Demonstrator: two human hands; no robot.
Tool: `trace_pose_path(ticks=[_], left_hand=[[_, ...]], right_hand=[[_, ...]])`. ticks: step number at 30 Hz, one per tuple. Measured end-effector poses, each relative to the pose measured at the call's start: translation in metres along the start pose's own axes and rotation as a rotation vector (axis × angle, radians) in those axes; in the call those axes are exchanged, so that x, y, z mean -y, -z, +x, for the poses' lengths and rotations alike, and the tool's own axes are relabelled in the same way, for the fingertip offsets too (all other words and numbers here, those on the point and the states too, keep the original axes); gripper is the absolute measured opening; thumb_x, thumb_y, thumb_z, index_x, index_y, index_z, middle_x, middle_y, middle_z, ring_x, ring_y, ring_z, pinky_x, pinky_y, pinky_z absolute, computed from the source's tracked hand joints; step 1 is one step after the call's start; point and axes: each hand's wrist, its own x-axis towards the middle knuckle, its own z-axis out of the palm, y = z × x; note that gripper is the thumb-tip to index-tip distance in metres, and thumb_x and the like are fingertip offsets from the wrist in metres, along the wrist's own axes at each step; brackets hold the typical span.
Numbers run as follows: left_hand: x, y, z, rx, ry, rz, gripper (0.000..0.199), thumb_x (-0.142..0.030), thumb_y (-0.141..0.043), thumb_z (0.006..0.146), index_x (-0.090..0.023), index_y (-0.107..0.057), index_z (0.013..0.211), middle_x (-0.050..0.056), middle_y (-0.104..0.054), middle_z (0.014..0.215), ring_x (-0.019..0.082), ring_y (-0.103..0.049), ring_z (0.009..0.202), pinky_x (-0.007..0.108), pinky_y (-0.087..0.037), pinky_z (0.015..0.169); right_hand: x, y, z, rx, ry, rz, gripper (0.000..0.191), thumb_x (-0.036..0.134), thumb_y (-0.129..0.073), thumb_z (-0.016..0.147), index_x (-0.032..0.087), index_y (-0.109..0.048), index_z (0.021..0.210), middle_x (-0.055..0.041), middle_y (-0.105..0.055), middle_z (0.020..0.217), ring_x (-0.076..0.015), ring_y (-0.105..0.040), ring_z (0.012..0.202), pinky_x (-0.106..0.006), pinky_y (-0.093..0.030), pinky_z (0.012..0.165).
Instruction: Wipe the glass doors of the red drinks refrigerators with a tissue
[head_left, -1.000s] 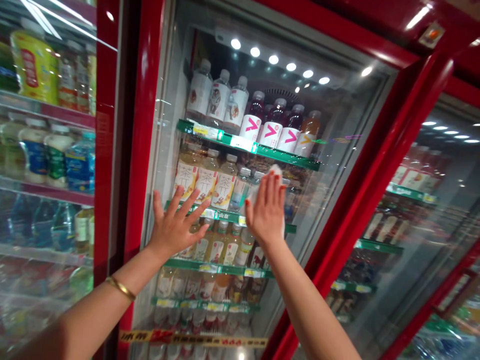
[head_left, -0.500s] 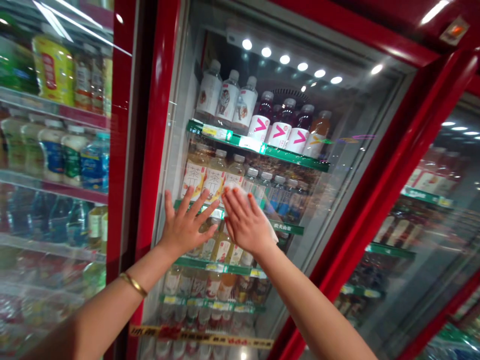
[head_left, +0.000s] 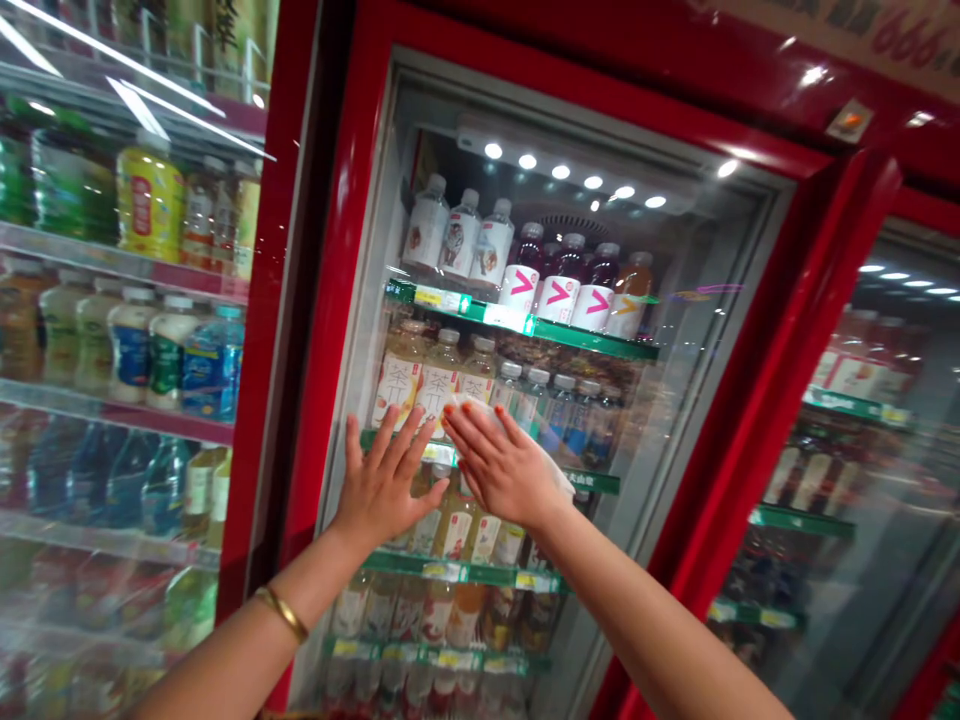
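Observation:
My left hand (head_left: 386, 480) lies on the glass door (head_left: 675, 400) of a red-framed drinks cooler, its fingers spread and nothing in it. To its right, my right hand (head_left: 502, 460) presses a thin white cloth or tissue (head_left: 559, 478) flat against the same glass. Its fingers are stretched out, and the white edge shows past the fingertips and along the side of the palm. Behind the glass, near both hands, are tea bottles (head_left: 437, 385) with white labels. A gold bracelet (head_left: 281, 613) is around my left wrist.
A red door frame (head_left: 757, 400) runs down at a slant on the right, with another cooler beyond it. At the left stands a cooler with a yellow bottle (head_left: 150, 200) and rows of other drinks. White-labelled bottles (head_left: 493, 245) fill the upper middle shelf.
The view has shifted, so the shelves appear lower and the upper door frame shows more. My right hand, with the white cloth or tissue, has turned slightly more sideways. My left hand stays spread.

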Motion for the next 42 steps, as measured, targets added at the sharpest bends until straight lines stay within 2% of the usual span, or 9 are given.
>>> trace_pose_path(ticks=[4, 8, 11, 15, 22, 26, 30, 37, 42], left_hand=[[0.000, -0.001, 0.000, 0.001, -0.007, 0.007, 0.101, -0.060, -0.069, 0.098, -0.022, -0.020, 0.178, 0.013, -0.044, 0.174, 0.031, -0.018, 0.174, 0.069, 0.001, 0.142], [0.001, 0.000, 0.000, 0.008, 0.002, -0.002, 0.101, -0.059, -0.070, 0.097, -0.025, -0.020, 0.178, 0.013, -0.044, 0.175, 0.032, -0.023, 0.173, 0.067, 0.002, 0.143], [0.003, 0.002, -0.001, 0.024, 0.009, -0.040, 0.101, -0.055, -0.073, 0.097, -0.028, -0.020, 0.178, 0.013, -0.043, 0.176, 0.034, -0.026, 0.171, 0.067, 0.003, 0.142], [0.005, 0.003, -0.001, 0.039, 0.005, -0.051, 0.105, -0.050, -0.078, 0.094, -0.029, -0.020, 0.179, 0.015, -0.041, 0.177, 0.035, -0.026, 0.171, 0.066, 0.004, 0.142], [0.008, 0.002, -0.004, 0.086, -0.003, -0.019, 0.111, -0.049, -0.082, 0.091, -0.030, -0.017, 0.179, 0.012, -0.029, 0.183, 0.040, -0.022, 0.172, 0.073, 0.002, 0.140], [0.014, 0.002, -0.006, 0.090, -0.022, -0.059, 0.114, -0.048, -0.086, 0.086, -0.030, -0.020, 0.178, 0.012, -0.027, 0.184, 0.047, -0.024, 0.170, 0.082, -0.001, 0.136], [0.022, 0.000, -0.008, 0.076, -0.079, -0.023, 0.118, -0.051, -0.086, 0.082, -0.024, -0.023, 0.177, 0.018, -0.027, 0.183, 0.049, -0.022, 0.170, 0.087, -0.004, 0.133], [0.024, -0.003, -0.012, 0.041, -0.084, 0.030, 0.103, -0.054, -0.075, 0.087, -0.023, -0.031, 0.175, 0.017, -0.031, 0.182, 0.046, -0.024, 0.170, 0.086, -0.008, 0.132], [0.020, 0.000, -0.008, 0.007, -0.101, 0.041, 0.091, -0.055, -0.064, 0.095, -0.021, -0.035, 0.174, 0.015, -0.035, 0.181, 0.041, -0.025, 0.171, 0.077, -0.009, 0.137]], right_hand=[[-0.032, 0.005, -0.039, -0.097, -0.205, -0.095, 0.080, 0.033, -0.042, 0.113, 0.026, 0.004, 0.178, -0.0035, -0.031, 0.183, -0.0248, -0.029, 0.171, -0.054, -0.022, 0.142], [-0.045, 0.020, 0.006, -0.126, -0.543, -0.199, 0.080, 0.036, -0.033, 0.115, 0.020, 0.015, 0.176, -0.0100, -0.015, 0.187, -0.0317, -0.013, 0.175, -0.065, -0.013, 0.142], [-0.012, 0.008, 0.023, -0.025, -0.338, -0.155, 0.079, 0.037, -0.037, 0.114, 0.019, 0.004, 0.179, -0.0069, -0.015, 0.187, -0.0289, -0.009, 0.175, -0.060, -0.011, 0.143], [0.013, -0.018, -0.058, -0.027, -0.046, -0.108, 0.079, 0.039, -0.047, 0.111, 0.023, -0.010, 0.180, -0.0019, -0.027, 0.185, -0.0201, -0.008, 0.175, -0.048, -0.007, 0.145], [-0.039, -0.017, -0.113, -0.304, -0.849, -0.222, 0.082, 0.034, -0.035, 0.113, 0.011, 0.010, 0.177, -0.0185, 0.000, 0.188, -0.0327, 0.002, 0.176, -0.069, -0.017, 0.139], [0.011, -0.041, -0.099, -0.179, -0.611, -0.156, 0.084, 0.037, -0.044, 0.110, 0.010, -0.003, 0.178, -0.0183, -0.016, 0.186, -0.0311, -0.011, 0.175, -0.058, -0.020, 0.142], [0.055, -0.059, -0.173, -0.135, -0.363, -0.094, 0.084, 0.038, -0.056, 0.106, 0.015, -0.019, 0.178, -0.0134, -0.034, 0.182, -0.0260, -0.024, 0.173, -0.046, -0.023, 0.142], [0.001, -0.046, -0.182, -0.307, -0.835, -0.178, 0.086, 0.028, -0.042, 0.106, 0.009, 0.001, 0.178, -0.0194, -0.004, 0.187, -0.0374, -0.004, 0.175, -0.069, -0.026, 0.137], [0.020, -0.037, -0.156, -0.272, -0.560, -0.092, 0.087, 0.028, -0.049, 0.104, 0.007, -0.008, 0.178, -0.0123, -0.007, 0.187, -0.0296, -0.003, 0.176, -0.052, -0.017, 0.143]])
